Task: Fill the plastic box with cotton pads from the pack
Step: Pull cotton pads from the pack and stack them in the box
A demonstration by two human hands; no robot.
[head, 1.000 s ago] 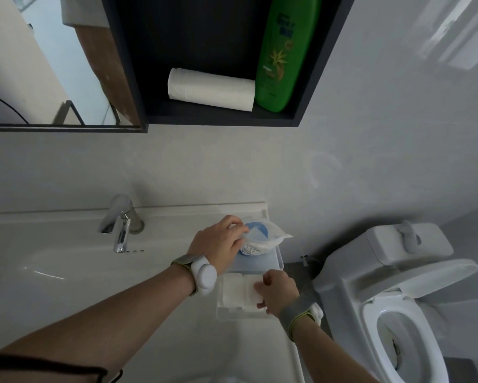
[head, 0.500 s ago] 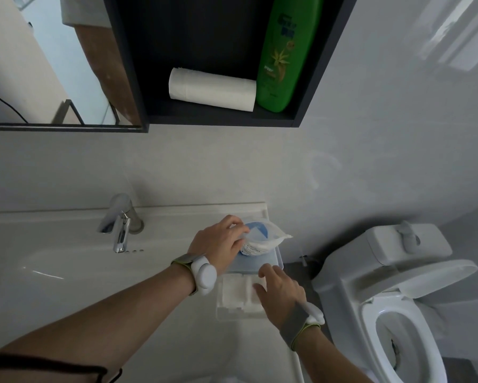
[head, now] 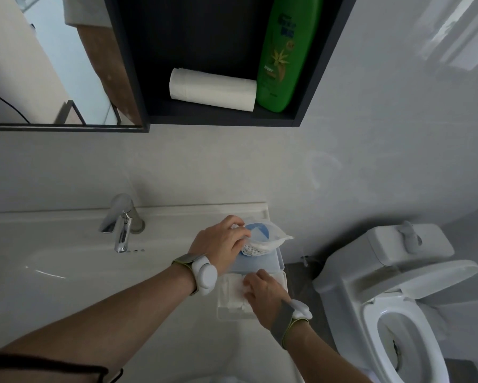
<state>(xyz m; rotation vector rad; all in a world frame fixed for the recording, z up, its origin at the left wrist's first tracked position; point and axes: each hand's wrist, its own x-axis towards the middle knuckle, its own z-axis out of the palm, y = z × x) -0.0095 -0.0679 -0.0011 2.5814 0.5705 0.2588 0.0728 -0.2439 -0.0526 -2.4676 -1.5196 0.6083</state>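
The right hand [head: 262, 293] is in the plastic box [head: 226, 313] on the worktop [head: 155, 322], its fingers pressing flat on the cotton pads [head: 232, 293]. Just behind, the left hand [head: 221, 241] curls its fingers around the pack [head: 262, 240], which sits on the box's open lid [head: 260, 262].

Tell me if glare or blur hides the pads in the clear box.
Head view: soft, dim light, no glare on the clear plastic box; the white cotton pads blend into one pale mass, edges blurred; the right hand covers part; wide-angle bending curves the white sink rim.
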